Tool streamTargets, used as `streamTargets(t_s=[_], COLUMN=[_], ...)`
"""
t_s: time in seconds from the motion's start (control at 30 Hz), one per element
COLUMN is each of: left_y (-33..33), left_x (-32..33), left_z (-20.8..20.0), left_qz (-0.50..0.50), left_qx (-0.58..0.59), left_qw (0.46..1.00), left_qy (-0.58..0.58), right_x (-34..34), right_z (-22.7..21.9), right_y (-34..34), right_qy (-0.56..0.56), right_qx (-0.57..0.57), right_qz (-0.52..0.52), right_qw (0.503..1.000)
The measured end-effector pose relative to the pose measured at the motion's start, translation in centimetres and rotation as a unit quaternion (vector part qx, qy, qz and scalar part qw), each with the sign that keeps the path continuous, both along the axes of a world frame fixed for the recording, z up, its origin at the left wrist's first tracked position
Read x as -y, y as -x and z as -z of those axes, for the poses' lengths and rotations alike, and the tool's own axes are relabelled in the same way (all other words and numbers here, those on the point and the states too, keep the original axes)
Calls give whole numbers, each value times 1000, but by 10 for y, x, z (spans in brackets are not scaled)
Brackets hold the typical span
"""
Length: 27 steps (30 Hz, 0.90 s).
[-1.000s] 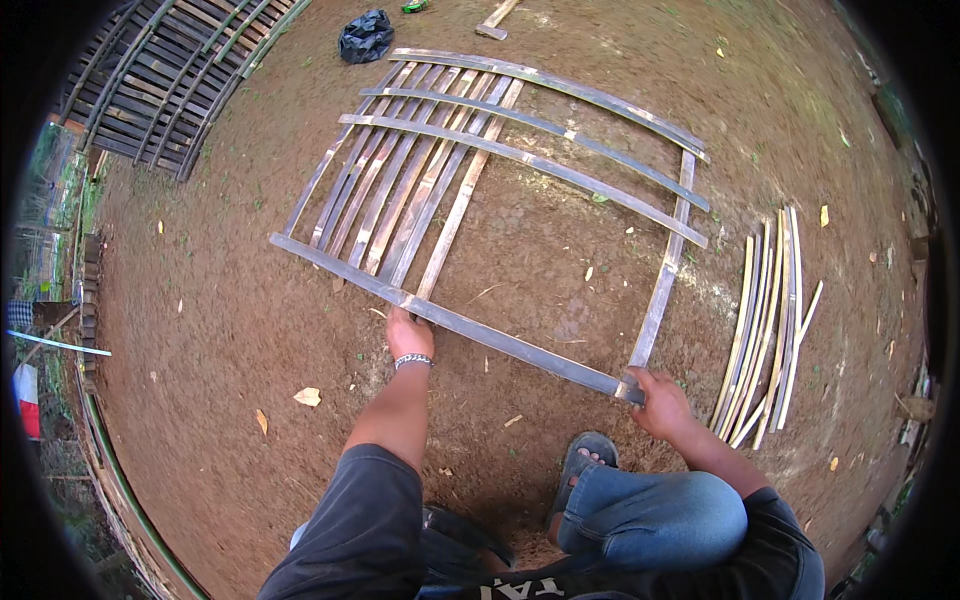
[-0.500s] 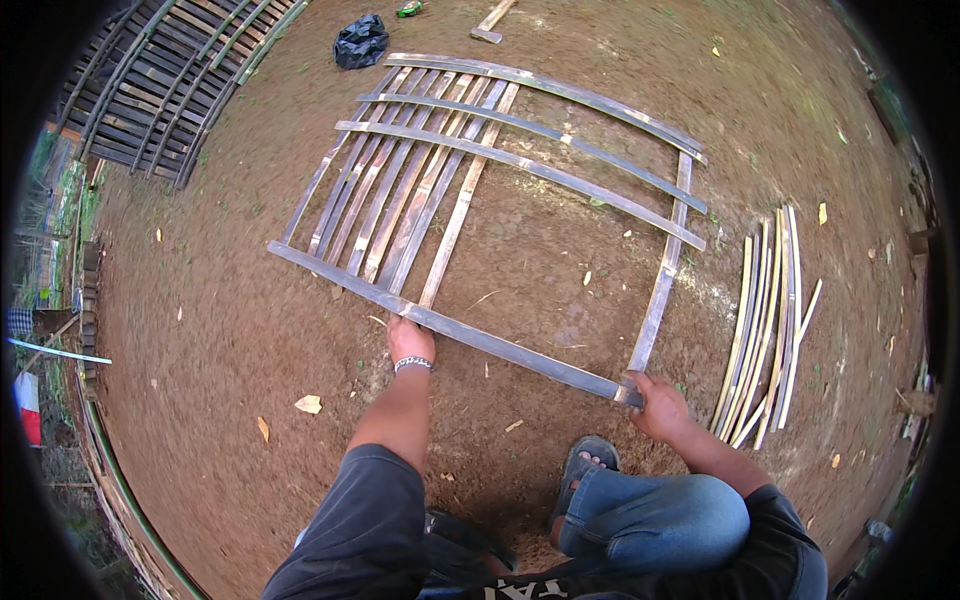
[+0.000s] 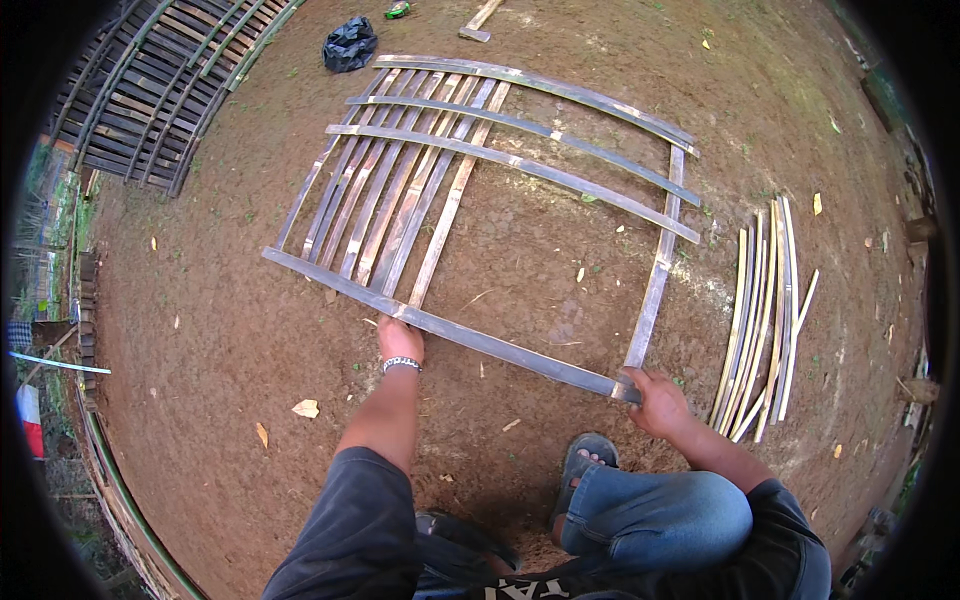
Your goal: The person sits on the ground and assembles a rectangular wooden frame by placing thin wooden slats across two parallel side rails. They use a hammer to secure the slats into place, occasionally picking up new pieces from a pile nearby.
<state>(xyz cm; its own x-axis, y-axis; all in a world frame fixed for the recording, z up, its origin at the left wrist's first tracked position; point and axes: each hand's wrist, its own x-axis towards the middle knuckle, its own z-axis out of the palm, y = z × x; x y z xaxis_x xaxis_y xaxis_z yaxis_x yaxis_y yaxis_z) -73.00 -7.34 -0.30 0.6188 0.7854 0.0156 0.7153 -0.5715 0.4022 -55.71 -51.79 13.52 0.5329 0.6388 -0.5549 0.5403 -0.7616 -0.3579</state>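
Note:
A lattice of flat split-bamboo strips lies on the brown earth in front of me. Its near rail runs slantwise, lower at the right. My left hand is closed on this rail near its middle, the fingers partly hidden beneath it. At the rail's right end, my right hand grips the corner where the right-hand bamboo slat meets it. Several bamboo slats stand side by side across the left half. Two long bamboo strips and the far rail cross them.
Loose bamboo strips lie in a bunch at the right. Beyond the lattice are a black plastic bag, a small green packet and a hammer. A finished-looking bamboo panel stands at far left. My sandalled foot is close below the rail.
The whole view has shifted slightly, so the lattice appears a little further left. Both hands keep their places on the near rail.

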Motion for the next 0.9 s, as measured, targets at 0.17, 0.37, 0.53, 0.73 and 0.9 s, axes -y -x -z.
streamTargets(t_s=[0.17,0.37,0.53,0.73,0.9], left_y=[0,-5,76,105,88], left_x=[-6,20,14,78,130], left_z=[2,-4,41,-17,-69], left_qz=[-12,-65,-98,-40,140], left_qx=[-39,-38,67,-121,-146], left_qw=[999,997,987,989,956], left_qy=[1,4,105,76,213], right_x=[-8,15,19,144,200], right_z=[-1,25,26,71,71], right_y=[2,7,6,19,21], right_qy=[24,-1,2,-6,62], right_qx=[-16,-10,-47,200,201], right_qz=[10,37,74,403,539], right_qw=[1000,999,996,893,816])
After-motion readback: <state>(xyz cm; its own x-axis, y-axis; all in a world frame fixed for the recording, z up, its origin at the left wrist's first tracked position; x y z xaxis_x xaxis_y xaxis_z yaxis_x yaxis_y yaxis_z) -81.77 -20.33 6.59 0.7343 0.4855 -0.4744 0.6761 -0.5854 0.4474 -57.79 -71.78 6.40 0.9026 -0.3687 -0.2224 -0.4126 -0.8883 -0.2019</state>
